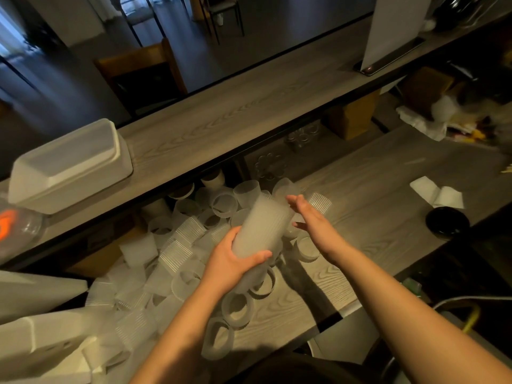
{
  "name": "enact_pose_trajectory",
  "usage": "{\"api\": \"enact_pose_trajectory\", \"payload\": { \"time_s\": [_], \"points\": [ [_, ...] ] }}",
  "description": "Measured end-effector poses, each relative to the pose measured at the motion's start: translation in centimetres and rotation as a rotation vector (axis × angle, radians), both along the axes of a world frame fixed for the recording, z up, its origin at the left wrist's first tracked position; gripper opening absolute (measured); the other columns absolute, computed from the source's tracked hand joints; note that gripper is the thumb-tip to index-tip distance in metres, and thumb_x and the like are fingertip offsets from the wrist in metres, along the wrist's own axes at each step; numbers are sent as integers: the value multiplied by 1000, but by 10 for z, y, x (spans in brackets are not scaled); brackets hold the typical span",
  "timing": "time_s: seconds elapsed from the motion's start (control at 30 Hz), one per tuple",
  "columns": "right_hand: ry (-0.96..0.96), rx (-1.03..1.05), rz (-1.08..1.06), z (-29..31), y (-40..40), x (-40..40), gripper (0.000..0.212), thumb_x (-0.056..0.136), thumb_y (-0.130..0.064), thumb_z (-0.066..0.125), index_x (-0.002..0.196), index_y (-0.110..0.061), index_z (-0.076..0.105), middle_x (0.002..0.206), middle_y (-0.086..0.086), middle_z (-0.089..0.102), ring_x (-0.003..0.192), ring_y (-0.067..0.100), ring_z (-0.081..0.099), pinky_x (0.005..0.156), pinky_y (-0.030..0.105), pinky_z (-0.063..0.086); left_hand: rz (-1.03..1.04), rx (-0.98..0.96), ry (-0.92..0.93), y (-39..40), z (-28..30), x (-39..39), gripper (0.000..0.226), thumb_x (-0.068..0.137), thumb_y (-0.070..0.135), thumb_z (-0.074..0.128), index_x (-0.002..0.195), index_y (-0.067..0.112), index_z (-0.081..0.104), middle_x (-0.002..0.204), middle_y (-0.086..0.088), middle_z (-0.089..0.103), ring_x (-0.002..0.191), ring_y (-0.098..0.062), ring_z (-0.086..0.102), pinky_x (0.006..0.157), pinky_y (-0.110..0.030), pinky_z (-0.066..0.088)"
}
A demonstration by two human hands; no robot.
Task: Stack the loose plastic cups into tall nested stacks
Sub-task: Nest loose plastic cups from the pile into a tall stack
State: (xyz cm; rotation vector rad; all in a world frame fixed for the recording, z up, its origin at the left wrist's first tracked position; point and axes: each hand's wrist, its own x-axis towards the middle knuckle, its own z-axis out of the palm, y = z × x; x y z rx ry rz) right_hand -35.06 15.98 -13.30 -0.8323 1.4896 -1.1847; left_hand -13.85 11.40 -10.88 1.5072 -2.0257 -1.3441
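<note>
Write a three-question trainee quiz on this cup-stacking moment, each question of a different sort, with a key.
1. True or false: the left hand grips the nested stack of frosted cups near its lower end.
2. Multiple choice: the right hand is
A. pinching a single loose cup
B. open, fingers straight, beside the stack's upper end
C. resting on the black bowl
3. Fill in: most loose cups lie heaped on the ______ side of the wooden counter, as the camera sees it.

Key: 1 true; 2 B; 3 left.
</note>
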Motion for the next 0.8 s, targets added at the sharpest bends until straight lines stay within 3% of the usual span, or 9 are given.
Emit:
{"api": "enact_pose_trajectory", "payload": {
  "time_s": [0.07,0.13,0.2,0.27,0.4,0.53,0.63,0.8],
  "points": [
    [0,40,-156,-18,2,-7,72,93,-68,38,145,-19,48,146,0,50,133,15,47,109,39,44,34,21,24,1,0,-3,79,48,75,72,116,39,52,109,16,59,97,-5,59,74,-26,51],
    [27,85,-327,-39,7,-16,43,100,-45,49,129,-15,59,122,2,64,115,17,60,90,28,51,47,42,41,1,1,-5,73,47,74,71,110,43,49,108,16,58,96,-5,59,74,-27,53],
    [121,168,-418,-65,15,-26,30,99,-33,57,119,-11,62,105,2,67,102,18,64,74,22,47,69,51,53,1,1,-5,73,46,74,71,109,43,48,108,16,58,96,-5,59,77,-31,55],
    [269,257,-423,-92,23,-34,34,95,-34,63,117,-7,63,102,5,66,103,25,65,78,28,48,89,55,59,0,1,-3,75,46,73,71,110,43,48,110,15,58,97,-7,60,81,-37,57],
    [431,363,-253,-127,34,-39,77,80,-53,75,138,-9,51,134,10,57,125,27,54,102,43,48,85,51,60,-1,0,-1,74,45,74,70,108,45,45,109,18,57,98,-5,59,81,-35,56],
    [551,377,-14,-142,30,-36,109,66,-49,88,151,-7,34,150,12,42,140,29,37,114,46,36,81,47,51,-2,1,0,82,45,74,69,116,40,46,110,20,55,99,-2,57,79,-30,53],
    [637,365,66,-148,24,-33,109,65,-42,90,152,-10,31,150,11,41,140,29,34,115,43,35,92,52,47,-4,0,4,88,45,74,70,121,36,46,112,20,55,100,-1,57,77,-27,52],
    [660,347,26,-144,19,-26,88,74,-32,84,146,-8,40,142,12,49,133,29,42,108,39,39,108,51,43,-7,-1,10,87,46,74,71,121,37,48,113,18,57,99,-1,58,74,-26,52]
  ]
}}
